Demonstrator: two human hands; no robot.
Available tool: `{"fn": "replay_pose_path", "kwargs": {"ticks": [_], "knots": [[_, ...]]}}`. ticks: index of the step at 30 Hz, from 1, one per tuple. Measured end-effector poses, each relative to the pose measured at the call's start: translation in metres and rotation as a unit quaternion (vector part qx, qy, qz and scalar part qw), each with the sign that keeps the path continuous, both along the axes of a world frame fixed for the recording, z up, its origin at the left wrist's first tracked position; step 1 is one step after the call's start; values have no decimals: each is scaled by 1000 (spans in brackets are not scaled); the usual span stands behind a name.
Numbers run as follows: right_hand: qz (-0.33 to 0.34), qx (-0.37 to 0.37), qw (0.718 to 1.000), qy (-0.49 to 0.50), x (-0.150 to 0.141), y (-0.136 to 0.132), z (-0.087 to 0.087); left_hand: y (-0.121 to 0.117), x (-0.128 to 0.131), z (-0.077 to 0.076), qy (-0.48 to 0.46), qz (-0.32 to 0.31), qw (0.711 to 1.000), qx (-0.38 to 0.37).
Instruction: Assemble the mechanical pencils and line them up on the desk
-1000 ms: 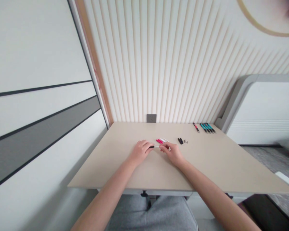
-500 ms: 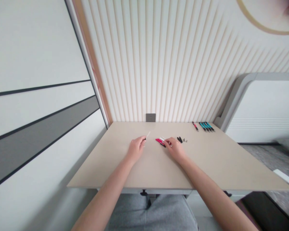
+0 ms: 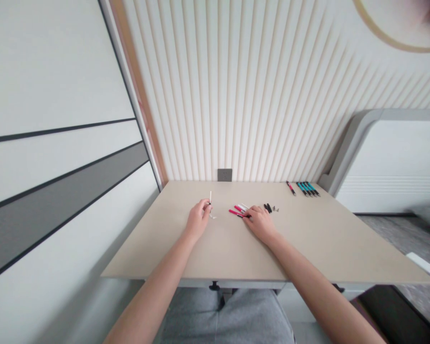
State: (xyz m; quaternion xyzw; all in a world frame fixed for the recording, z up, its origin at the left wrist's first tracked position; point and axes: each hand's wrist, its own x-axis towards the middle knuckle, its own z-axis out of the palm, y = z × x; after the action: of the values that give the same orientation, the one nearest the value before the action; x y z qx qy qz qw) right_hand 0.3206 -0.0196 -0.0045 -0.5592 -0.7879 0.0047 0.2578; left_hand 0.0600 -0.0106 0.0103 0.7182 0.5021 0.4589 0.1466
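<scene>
My left hand point(image 3: 198, 219) is closed, pinching a thin white pen refill point(image 3: 210, 197) that points upright, with a dark bit at the fingertips. Just below those fingers a small whitish piece point(image 3: 213, 217) shows; whether it is held or lies on the table I cannot tell. My right hand point(image 3: 260, 220) rests on the table with its fingertips closed on the black end of a red pen barrel point(image 3: 234, 211). Beside it lie another red barrel point(image 3: 238, 208) and a white stick-like part point(image 3: 244, 206), partly hidden by my fingers.
Right of my right hand lie black pen grips point(image 3: 268, 208) and small metal tips point(image 3: 275, 209). Near the table's back right edge are a red-and-black pen point(image 3: 291, 188) and a row of several teal-and-black pens point(image 3: 307, 189). A wall socket point(image 3: 225, 175) sits behind the table point(image 3: 229, 253).
My left hand has moved a little left and turned the refill from slanting to upright. The red barrel at my right fingertips has shifted slightly left, away from the others.
</scene>
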Motion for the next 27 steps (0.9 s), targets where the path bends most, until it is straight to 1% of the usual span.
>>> {"fn": "replay_pose_path", "kwargs": {"ticks": [2, 5, 8, 12, 15, 18, 21, 23, 27], "knots": [[10, 1, 1000, -6, 0, -2, 3, 0, 1, 0, 70, -7, 997, 39], [27, -7, 1000, -10, 0, -4, 8, -1, 2, 0, 141, -12, 988, 64], [41, -19, 999, -13, 1, -4, 8, -2, 3, 1, 188, -15, 980, 66], [50, -25, 998, -25, 2, -2, 5, -5, 4, 2, 235, -9, 971, 53], [54, -25, 998, 5, 3, 0, 2, -7, 4, 2, 254, -7, 966, 47], [45, -28, 995, 85, 4, 3, 2, -7, 5, 1, 255, -9, 966, 46], [45, -28, 985, 162, 5, 5, 2, -6, 4, 0, 253, -10, 967, 41], [58, -18, 982, 180, 5, 6, 2, -6, 4, 0, 255, -8, 966, 39], [71, 5, 982, 176, 7, 6, 2, -6, 4, 1, 256, -3, 966, 36]]}}
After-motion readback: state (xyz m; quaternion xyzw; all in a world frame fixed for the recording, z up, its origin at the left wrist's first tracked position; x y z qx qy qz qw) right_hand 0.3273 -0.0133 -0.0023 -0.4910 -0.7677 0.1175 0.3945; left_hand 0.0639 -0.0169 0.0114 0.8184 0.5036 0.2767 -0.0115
